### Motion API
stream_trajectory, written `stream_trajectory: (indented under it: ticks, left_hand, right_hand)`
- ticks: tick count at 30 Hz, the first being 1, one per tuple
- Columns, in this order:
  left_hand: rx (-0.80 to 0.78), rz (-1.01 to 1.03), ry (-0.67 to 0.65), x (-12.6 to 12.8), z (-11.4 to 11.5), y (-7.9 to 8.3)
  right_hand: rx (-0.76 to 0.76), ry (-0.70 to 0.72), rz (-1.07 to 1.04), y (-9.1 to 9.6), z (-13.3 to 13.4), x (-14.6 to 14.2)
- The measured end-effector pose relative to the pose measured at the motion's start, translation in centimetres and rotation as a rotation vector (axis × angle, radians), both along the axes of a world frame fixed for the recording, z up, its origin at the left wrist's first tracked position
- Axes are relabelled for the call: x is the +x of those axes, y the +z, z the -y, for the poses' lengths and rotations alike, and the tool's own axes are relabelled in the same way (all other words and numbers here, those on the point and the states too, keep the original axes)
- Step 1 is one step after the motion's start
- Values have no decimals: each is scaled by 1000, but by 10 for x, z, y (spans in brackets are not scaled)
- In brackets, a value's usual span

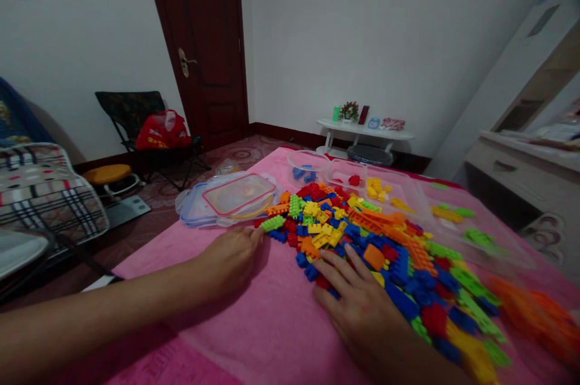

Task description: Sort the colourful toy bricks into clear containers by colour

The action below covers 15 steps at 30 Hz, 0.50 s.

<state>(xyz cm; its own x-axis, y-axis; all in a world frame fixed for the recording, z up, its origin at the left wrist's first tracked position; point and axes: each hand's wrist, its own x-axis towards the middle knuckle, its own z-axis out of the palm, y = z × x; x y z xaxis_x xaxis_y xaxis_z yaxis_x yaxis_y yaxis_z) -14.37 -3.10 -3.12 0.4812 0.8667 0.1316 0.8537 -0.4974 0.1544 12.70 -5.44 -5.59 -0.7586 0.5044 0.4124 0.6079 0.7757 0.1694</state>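
Note:
A large heap of plastic building bricks [326, 234] in red, blue, yellow, green and orange covers the middle of the pink cloth. At the heap's left edge, my left hand [235, 258] is closed, with its fingertips on the near end of a lime-green brick [272, 224]. My right hand [362, 300] lies over the front of the heap, palm down and fingers apart. Close to its fingertips are an orange rounded brick [374, 257] and several blue ones. The fingers of my left hand partly hide each other.
Stacked clear lids [226, 197] with coloured rims lie left of the heap. Behind it stand clear containers, one with blue bricks [306, 173], another with yellow bricks [377, 188]. Green bricks [483, 240] sit in a container at the right. Blurred orange pieces [539, 318] are at the right edge.

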Motion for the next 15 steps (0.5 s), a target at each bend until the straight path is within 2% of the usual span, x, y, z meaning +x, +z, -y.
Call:
stream_trajectory:
  ticks: [3, 6, 8, 11, 15]
  left_hand:
    - [-26, 47, -186, 11, 6, -5]
    - [-52, 98, -333, 35, 6, 1]
    - [-56, 91, -387, 54, 1, 12]
    - [-37, 28, -442, 83, -14, 35]
    - [-15, -60, -408, 122, -44, 66]
  right_hand:
    - [-38, -78, -32, 10, -7, 14]
    - [-157, -182, -104, 38, -11, 19]
    - [-203, -259, -132, 61, -18, 21]
    - [-248, -423, -149, 91, -43, 30]
    - [-328, -671, -235, 111, -85, 52]
